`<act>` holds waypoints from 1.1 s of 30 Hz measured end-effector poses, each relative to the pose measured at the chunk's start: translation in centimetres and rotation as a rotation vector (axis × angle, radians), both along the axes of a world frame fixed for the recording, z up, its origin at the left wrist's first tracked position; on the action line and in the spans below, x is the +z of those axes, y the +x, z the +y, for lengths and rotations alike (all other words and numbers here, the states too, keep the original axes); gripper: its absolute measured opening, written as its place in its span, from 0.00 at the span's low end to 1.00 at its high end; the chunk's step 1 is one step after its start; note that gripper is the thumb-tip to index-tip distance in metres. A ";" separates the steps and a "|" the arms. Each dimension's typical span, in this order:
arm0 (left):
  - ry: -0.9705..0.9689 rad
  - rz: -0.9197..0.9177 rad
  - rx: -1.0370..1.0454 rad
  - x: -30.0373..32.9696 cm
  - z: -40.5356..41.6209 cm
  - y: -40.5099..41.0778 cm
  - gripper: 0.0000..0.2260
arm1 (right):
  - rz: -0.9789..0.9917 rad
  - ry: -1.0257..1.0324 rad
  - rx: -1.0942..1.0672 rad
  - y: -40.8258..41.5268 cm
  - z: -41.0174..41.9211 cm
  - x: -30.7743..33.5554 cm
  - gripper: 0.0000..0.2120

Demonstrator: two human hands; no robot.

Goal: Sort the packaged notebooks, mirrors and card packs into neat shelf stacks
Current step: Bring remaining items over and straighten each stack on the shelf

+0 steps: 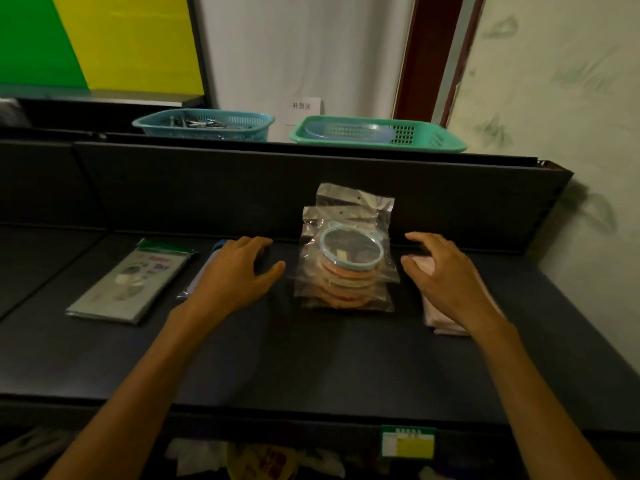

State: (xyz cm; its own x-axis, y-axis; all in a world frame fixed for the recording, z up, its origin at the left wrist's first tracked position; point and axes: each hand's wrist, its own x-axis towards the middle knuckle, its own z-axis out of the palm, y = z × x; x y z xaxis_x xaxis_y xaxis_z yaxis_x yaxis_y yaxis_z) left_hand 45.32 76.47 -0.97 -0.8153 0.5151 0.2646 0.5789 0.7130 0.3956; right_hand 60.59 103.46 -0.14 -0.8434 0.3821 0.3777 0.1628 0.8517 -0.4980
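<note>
On the dark shelf (311, 358), card packs (128, 285) lie far left; the left hand (235, 275) and right hand (446, 271), both loosely spread and holding nothing, flank the mirror stack (346, 268). Squaring it probably wants even pressure from both sides so the slippery bags align.

Hands: you have two over the dark shelf, your left hand (239, 271) and your right hand (446, 275), both empty with fingers loosely spread
Mirror stacks: one stack of bagged round mirrors (346, 268) sits between your hands; about four mirrors show, though you cannot make out the exact number through the plastic
Card packs: one flat pack (130, 284) with a green header lies to your left
Pink packages: one pile (446, 317) lies under your right hand, count unclear
Baskets: two behind the shelf, a teal basket (204, 124) and a green basket (377, 133)
Price tags: one green and yellow tag (408, 442) on the shelf's front edge
</note>
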 end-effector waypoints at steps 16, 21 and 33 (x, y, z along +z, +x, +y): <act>-0.187 0.020 0.155 -0.9 -17.3 0.2 0.30 | 0.020 0.159 0.238 -5.7 -18.5 0.5 0.21; -0.194 0.026 0.202 -1.2 -27.4 -0.4 0.29 | -0.059 0.174 0.298 -8.4 -28.2 -0.1 0.23; -0.147 0.012 0.288 -2.2 -47.7 -3.1 0.28 | -0.152 0.205 0.430 -15.7 -47.5 -1.3 0.23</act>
State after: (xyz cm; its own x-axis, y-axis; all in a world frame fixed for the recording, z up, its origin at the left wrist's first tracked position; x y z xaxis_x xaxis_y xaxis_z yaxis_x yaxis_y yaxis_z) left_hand 42.26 28.72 -3.16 -0.9305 0.2968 0.2147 0.3486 0.8974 0.2705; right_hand 44.90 55.92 -1.48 -0.9596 -0.0815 0.2692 -0.1667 0.9357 -0.3110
